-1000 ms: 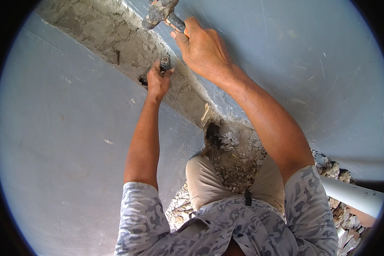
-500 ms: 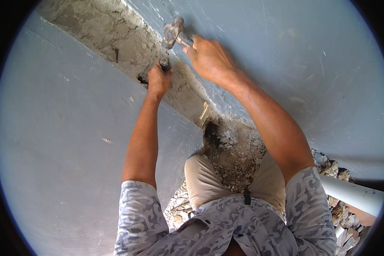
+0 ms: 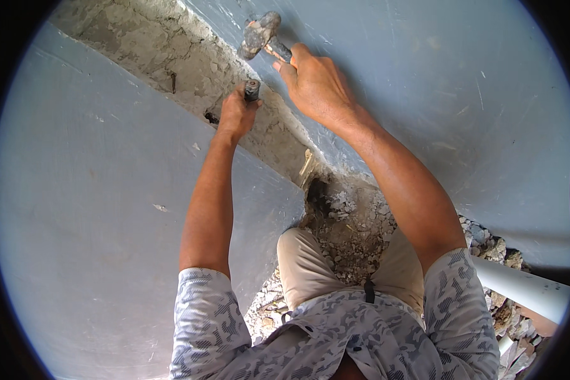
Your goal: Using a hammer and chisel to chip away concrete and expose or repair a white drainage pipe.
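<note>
My left hand (image 3: 235, 117) is wrapped round a dark, round-ended chisel (image 3: 252, 90), whose butt sticks out above the fist. Its working tip is hidden behind my fingers. The fist is against a rough, chipped strip of bare concrete (image 3: 152, 47) running between two smooth grey panels. In my right hand (image 3: 322, 85) is a short-handled hammer (image 3: 259, 35) with a worn, dirt-caked head. The hammer head hangs just beyond the chisel's butt, apart from it.
Grey panels (image 3: 107, 190) flank the strip on both sides. A short pale yellowish piece (image 3: 307, 164) stands at its near end, beside a dark hole (image 3: 318, 196). Rubble (image 3: 348, 253) covers the ground between my legs. To the right, a white pipe (image 3: 525, 288) lies over broken stones.
The hammer has drawn away from the chisel, upward and slightly right, so the gap is wider. My left fist and the chisel have shifted a little right.
</note>
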Motion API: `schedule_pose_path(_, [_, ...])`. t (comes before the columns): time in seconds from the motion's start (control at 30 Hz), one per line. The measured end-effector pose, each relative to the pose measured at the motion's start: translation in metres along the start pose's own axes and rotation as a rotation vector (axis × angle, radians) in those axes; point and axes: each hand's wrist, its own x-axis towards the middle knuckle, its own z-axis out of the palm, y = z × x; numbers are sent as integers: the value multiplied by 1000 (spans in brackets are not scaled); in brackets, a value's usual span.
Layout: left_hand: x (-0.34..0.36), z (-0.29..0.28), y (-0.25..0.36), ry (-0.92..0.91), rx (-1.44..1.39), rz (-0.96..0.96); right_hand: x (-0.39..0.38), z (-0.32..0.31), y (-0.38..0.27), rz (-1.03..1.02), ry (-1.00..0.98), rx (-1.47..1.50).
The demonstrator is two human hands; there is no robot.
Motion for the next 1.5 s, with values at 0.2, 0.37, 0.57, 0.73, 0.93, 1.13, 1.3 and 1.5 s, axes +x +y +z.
schedule_pose_path(0.2, [13, 22, -24, -158, 72, -35, 14, 32, 24, -41, -72, -181])
schedule_pose_path(0.37, [8, 17, -2, -72, 145, -39, 11, 6, 6, 59, 4, -39])
schedule_pose_path(0.57, [2, 8, -19, -7, 95, -86, 9, 12, 2, -23, 8, 9])
schedule_pose_path(0.73, [-6, 15, -10, -11, 73, -92, 3, 16, 8, -4, -12, 12])
schedule_pose_path(0.93, [-19, 28, -13, -32, 86, -130, 3, 16, 3, -60, 9, 16])
schedule_pose_path(1.13, [-26, 30, -10, 72, 44, -126, 0, 15, -4, -169, 139, 42])
schedule_pose_path(1.3, [-33, 33, -12, 171, 117, -177, 0, 43, 15, -13, -46, -6])
schedule_pose_path(1.5, [-31, 37, -10, 280, 129, -330, 7, 38, 2, -44, -111, -9])
